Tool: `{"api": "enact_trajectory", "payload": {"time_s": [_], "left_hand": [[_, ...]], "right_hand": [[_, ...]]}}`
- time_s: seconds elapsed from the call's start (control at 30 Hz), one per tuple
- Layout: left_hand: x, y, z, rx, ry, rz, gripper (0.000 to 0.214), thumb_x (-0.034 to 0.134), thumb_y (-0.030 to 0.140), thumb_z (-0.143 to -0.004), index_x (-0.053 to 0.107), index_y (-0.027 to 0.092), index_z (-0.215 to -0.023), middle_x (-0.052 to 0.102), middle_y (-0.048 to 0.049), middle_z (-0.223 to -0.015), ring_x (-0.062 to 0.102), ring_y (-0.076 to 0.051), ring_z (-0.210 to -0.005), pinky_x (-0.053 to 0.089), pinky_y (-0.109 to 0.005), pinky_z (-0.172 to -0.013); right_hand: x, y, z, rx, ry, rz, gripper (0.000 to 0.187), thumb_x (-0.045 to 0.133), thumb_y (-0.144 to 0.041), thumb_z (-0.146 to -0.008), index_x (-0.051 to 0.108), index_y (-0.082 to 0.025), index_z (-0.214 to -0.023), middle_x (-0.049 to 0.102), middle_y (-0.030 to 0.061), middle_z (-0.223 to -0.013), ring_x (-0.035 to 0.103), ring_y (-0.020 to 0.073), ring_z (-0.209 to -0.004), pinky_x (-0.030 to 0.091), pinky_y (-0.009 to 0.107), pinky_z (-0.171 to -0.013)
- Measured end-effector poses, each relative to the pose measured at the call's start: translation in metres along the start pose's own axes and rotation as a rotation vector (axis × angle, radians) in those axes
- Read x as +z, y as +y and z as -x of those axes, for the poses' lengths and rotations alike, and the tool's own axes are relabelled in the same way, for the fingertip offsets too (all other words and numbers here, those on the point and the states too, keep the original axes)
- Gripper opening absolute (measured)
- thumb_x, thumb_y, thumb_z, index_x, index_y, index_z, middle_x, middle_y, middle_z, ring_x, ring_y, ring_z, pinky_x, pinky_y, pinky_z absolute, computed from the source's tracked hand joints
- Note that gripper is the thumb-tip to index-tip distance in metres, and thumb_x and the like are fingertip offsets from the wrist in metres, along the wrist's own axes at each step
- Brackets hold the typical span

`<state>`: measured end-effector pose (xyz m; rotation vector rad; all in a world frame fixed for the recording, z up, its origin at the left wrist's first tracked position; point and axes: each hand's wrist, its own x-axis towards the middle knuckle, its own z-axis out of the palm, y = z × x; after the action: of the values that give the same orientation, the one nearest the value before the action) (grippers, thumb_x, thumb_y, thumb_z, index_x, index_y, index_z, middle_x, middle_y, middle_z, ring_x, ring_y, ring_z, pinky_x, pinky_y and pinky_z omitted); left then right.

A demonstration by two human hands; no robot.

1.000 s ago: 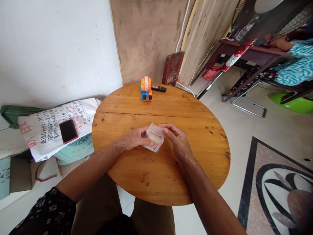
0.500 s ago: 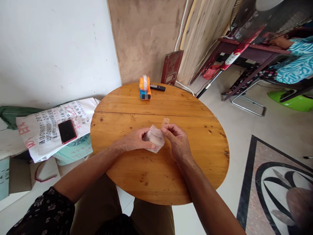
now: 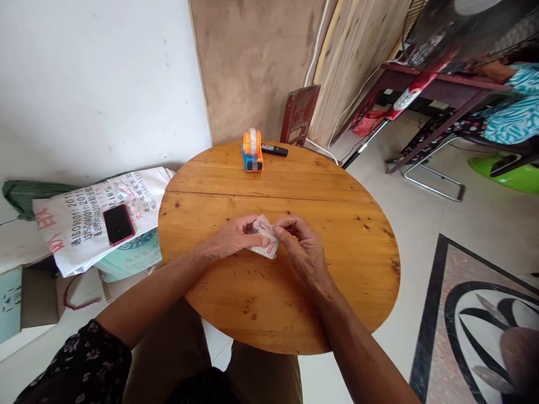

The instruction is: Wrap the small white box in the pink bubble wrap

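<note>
My left hand (image 3: 236,238) grips a small packet wrapped in translucent plastic (image 3: 269,247), its thumb lying across the face. Some reddish print shows through the wrap. My right hand (image 3: 304,247) is closed in a pinch at the packet's upper right edge, thumb against the forefinger. Whether a strip of clear tape is still between those fingers cannot be made out. The packet is tilted just above the round wooden table (image 3: 236,314), near its middle. Farther back stands an orange and blue tape dispenser (image 3: 252,150) with a roll of clear tape.
A black remote control (image 3: 274,150) lies beside the dispenser. Behind the table is a dark red chair (image 3: 298,115). At the left, a phone (image 3: 119,224) rests on a white printed sack (image 3: 80,219). A standing fan (image 3: 415,92) and a seated person (image 3: 514,109) are at the right.
My right hand has brought a clear tape strip, which stuck up above its fingers, down against the packet. The packet has turned, showing more red print. The view has shifted slightly.
</note>
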<state>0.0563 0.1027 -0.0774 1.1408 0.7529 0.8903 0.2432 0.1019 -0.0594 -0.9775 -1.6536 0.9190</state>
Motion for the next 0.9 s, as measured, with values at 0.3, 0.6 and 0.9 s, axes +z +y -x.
{"api": "enact_trajectory", "payload": {"time_s": [0.3, 0.6, 0.9], "left_hand": [[-0.005, -0.003, 0.0, -0.003, 0.075, -0.054, 0.036, 0.081, 0.033, -0.074, 0.067, 0.017, -0.103, 0.068, -0.0017, -0.09, 0.063, -0.012, -0.08, 0.047, -0.023, -0.074], [0.001, 0.005, 0.001, 0.007, 0.173, -0.234, 0.032, 0.075, 0.036, -0.076, 0.069, 0.014, -0.099, 0.069, -0.0035, -0.086, 0.062, -0.014, -0.075, 0.044, -0.023, -0.068], [-0.008, 0.003, -0.002, -0.041, 0.245, -0.243, 0.035, 0.072, 0.034, -0.073, 0.071, 0.015, -0.102, 0.069, -0.0026, -0.085, 0.061, -0.014, -0.075, 0.044, -0.024, -0.069]], "right_hand": [[0.002, -0.003, 0.007, -0.12, -0.028, 0.288, 0.009, 0.057, -0.026, -0.092, 0.064, -0.022, -0.086, 0.07, 0.0033, -0.087, 0.065, 0.0186, -0.083, 0.051, 0.029, -0.074], [0.003, 0.008, 0.007, -0.227, -0.043, 0.433, 0.012, 0.054, -0.023, -0.094, 0.066, -0.023, -0.093, 0.074, 0.0029, -0.091, 0.069, 0.0182, -0.08, 0.053, 0.028, -0.075], [0.01, 0.017, 0.005, -0.328, -0.031, 0.502, 0.016, 0.054, -0.023, -0.095, 0.07, -0.023, -0.098, 0.077, 0.0054, -0.098, 0.073, 0.0207, -0.088, 0.056, 0.03, -0.077]]}}
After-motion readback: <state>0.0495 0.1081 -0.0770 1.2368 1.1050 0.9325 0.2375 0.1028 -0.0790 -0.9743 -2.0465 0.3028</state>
